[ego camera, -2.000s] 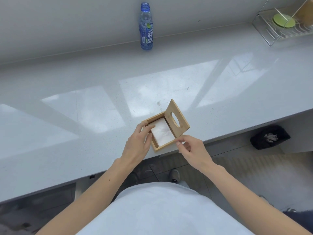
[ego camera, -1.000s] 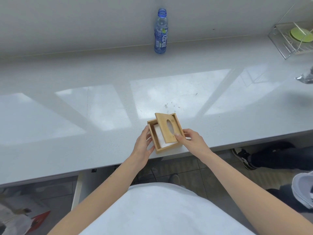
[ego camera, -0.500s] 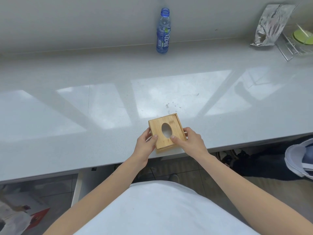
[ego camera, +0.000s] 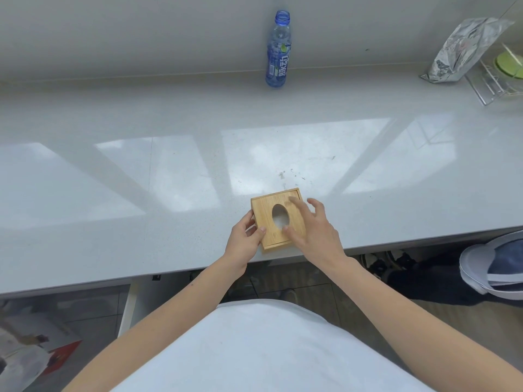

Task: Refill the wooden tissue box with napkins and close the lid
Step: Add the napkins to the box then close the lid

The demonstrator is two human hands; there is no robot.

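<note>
The grey counter [ego camera: 169, 171] fills most of the view, its back edge meeting the wall at twelve o'clock and its near edge running across just beyond the person's wrists. Wide bare surface lies open from nine round to one o'clock; only a few dark specks sit just beyond the box. A silver foil bag [ego camera: 464, 49] leans at two o'clock, touching a wire rack [ego camera: 498, 80] at the right border. A blue water bottle [ego camera: 278, 49] stands upright at twelve o'clock against the wall, well apart from everything else.

The wooden tissue box [ego camera: 271, 222] sits at the centre, very close to the counter's near edge, with its lid [ego camera: 264, 210] lying flat and closed. White napkin [ego camera: 281, 219] shows through the oval opening.

The left hand [ego camera: 244, 239] pinches the box's left side, thumb on top and fingers at the wall. The right hand [ego camera: 311, 227] is spread loosely over the lid's right half, thumb tip beside the oval; its blurred fingers leave it unclear whether they press the wood or hover.

Half a second ago the right hand gripped the box's right edge; it now lies across the top. Two seconds ago the lid stood tilted upright with the napkins exposed.
</note>
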